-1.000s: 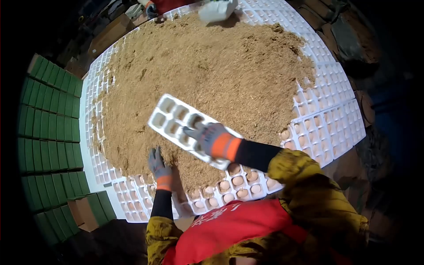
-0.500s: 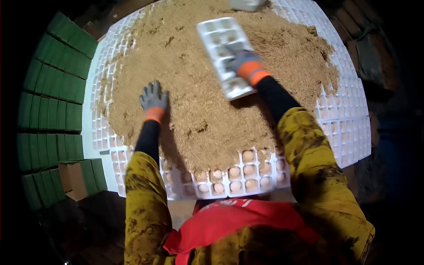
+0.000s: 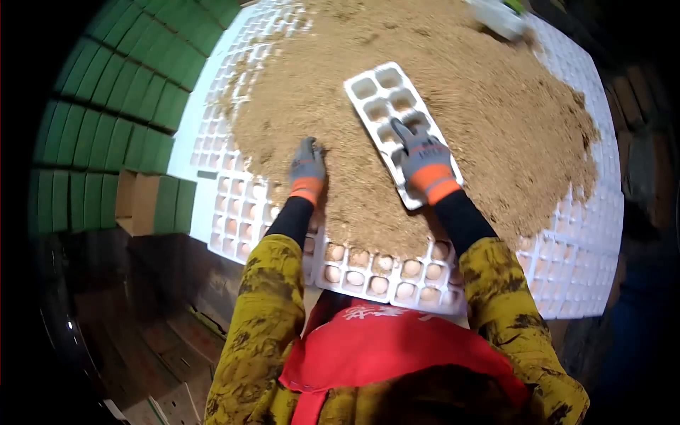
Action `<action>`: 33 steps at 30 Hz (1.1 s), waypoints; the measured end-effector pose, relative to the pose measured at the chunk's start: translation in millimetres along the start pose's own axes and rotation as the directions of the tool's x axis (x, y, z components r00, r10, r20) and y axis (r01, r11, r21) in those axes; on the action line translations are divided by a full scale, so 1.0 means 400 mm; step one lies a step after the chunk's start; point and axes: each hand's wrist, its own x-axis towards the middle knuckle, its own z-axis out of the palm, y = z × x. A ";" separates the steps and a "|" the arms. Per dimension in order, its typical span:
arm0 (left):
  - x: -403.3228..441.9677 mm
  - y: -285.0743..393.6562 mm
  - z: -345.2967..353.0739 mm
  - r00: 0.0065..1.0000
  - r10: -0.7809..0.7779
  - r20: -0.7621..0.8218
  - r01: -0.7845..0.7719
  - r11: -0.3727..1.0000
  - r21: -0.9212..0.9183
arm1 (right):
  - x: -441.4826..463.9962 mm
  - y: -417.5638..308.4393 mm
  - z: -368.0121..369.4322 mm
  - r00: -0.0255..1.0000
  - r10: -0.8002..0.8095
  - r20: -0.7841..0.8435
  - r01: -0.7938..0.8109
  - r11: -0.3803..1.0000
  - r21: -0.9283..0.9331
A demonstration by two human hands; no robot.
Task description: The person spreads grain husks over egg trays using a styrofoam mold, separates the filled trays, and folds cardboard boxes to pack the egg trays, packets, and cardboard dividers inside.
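My right hand [image 3: 423, 157], in a grey glove with an orange cuff, grips a white egg tray [image 3: 370, 112] by its middle. The tray's cups hold no eggs, and it tilts over a layer of brown sawdust-like material [image 3: 489, 127]. To its left, my left hand [image 3: 308, 168], gloved the same way, rests on that material with the fingers reaching forward and the thumb apart; it holds nothing I can see. Eggs [image 3: 355, 278] sit in white trays along the near edge, some partly covered by the loose material.
Stacked green boxes [image 3: 106, 78] line the left side, with an open cardboard box [image 3: 134, 202] at their near end. A white container [image 3: 499, 18] stands at the far edge. More egg trays [image 3: 577, 262] lie at the right.
My view has turned, so the table appears shifted to the right. The tray sits lower in view and nearer my body, still in my right hand. My left hand's fingers are less spread.
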 end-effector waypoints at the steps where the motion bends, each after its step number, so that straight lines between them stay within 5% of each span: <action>1: 0.018 0.002 -0.011 0.990 -0.138 0.002 0.138 0.990 -0.036 | -0.009 -0.017 0.012 1.000 -0.006 0.015 0.006 1.000 -0.013; 3: 0.000 -0.018 -0.030 0.959 -0.278 -0.060 0.275 0.960 -0.052 | -0.090 -0.064 0.038 0.997 -0.067 0.033 0.065 0.997 0.036; 4: -0.018 -0.004 -0.085 0.921 -0.379 0.085 0.383 0.923 -0.043 | -0.114 -0.081 0.050 0.992 -0.127 0.022 0.125 0.987 0.097; 5: -0.055 -0.126 0.015 0.969 -0.013 -0.245 0.021 0.999 0.031 | -0.115 -0.108 0.051 0.991 -0.135 0.010 0.130 0.969 0.208; 6: -0.079 -0.180 0.027 0.893 0.230 -0.388 -0.048 0.903 0.427 | -0.102 -0.143 0.051 0.987 -0.159 0.009 0.147 0.930 0.336; 8: -0.089 -0.228 -0.001 0.882 -0.173 -0.438 0.137 0.984 -0.111 | -0.041 -0.235 0.080 0.971 -0.236 0.039 0.199 0.887 0.417; 9: -0.092 -0.253 -0.009 0.823 -0.363 -0.436 0.205 0.907 -0.369 | -0.015 -0.293 0.114 0.938 -0.342 0.053 0.305 0.889 0.342; 11: -0.135 -0.292 -0.052 0.826 -0.311 -0.471 0.301 0.948 -0.099 | 0.053 -0.402 0.168 0.868 -0.477 0.136 0.457 0.876 0.153; 14: -0.212 -0.332 -0.200 0.847 -0.369 -0.382 0.379 0.924 -0.052 | 0.191 -0.524 0.233 0.864 -0.449 0.228 0.488 0.858 -0.158; 15: -0.235 -0.378 -0.229 0.858 -0.353 -0.373 0.371 0.928 -0.024 | 0.271 -0.527 0.291 0.881 -0.457 0.119 0.473 0.850 -0.232; 18: -0.274 -0.539 -0.309 0.860 -0.323 -0.396 0.380 0.922 0.071 | 0.515 -0.523 0.358 0.978 -0.207 -0.010 0.207 0.978 0.038; 20: -0.280 -0.608 -0.381 0.848 -0.412 -0.332 0.462 0.883 0.082 | 0.529 -0.531 0.415 0.880 -0.338 -0.333 0.368 0.929 0.031; 22: -0.268 -0.707 -0.391 0.833 -0.459 -0.311 0.511 0.852 0.111 | 0.404 -0.573 0.401 0.873 -0.436 -0.221 0.454 0.890 0.039; 24: -0.259 -0.805 -0.358 0.830 -0.450 -0.328 0.525 0.829 0.190 | 0.271 -0.641 0.318 0.911 -0.321 0.257 0.299 0.946 0.123; 26: -0.290 -0.978 -0.309 0.913 -0.236 -0.334 0.253 0.967 0.009 | 0.146 -0.628 0.284 0.901 -0.411 0.142 0.394 0.910 0.131; 27: -0.291 -0.957 -0.329 0.940 -0.178 -0.292 0.185 0.983 -0.002 | 0.093 -0.577 0.269 0.945 -0.307 0.109 0.299 0.951 0.082; 28: -0.321 -1.063 -0.306 0.929 -0.167 0.330 0.156 0.986 0.060 | 0.065 -0.543 0.245 0.982 -0.133 0.134 0.126 0.990 0.059; 29: -0.260 -1.105 -0.284 0.984 -0.178 0.014 0.178 0.971 -0.159 | 0.029 -0.467 0.253 0.999 -0.049 0.004 0.049 0.998 0.034; 31: -0.161 -0.932 -0.331 0.897 -0.434 -0.085 0.407 0.885 -0.227 | -0.041 -0.423 0.168 0.976 0.216 0.037 -0.214 0.976 -0.046; 32: -0.160 -0.931 -0.312 0.902 -0.432 0.024 0.398 0.806 -0.438 | -0.077 -0.405 0.133 0.938 0.332 0.104 -0.325 0.943 -0.076; 33: -0.168 -1.023 -0.253 0.935 -0.335 0.119 0.352 0.919 -0.176 | -0.133 -0.378 0.119 0.941 0.328 0.087 -0.322 0.943 -0.081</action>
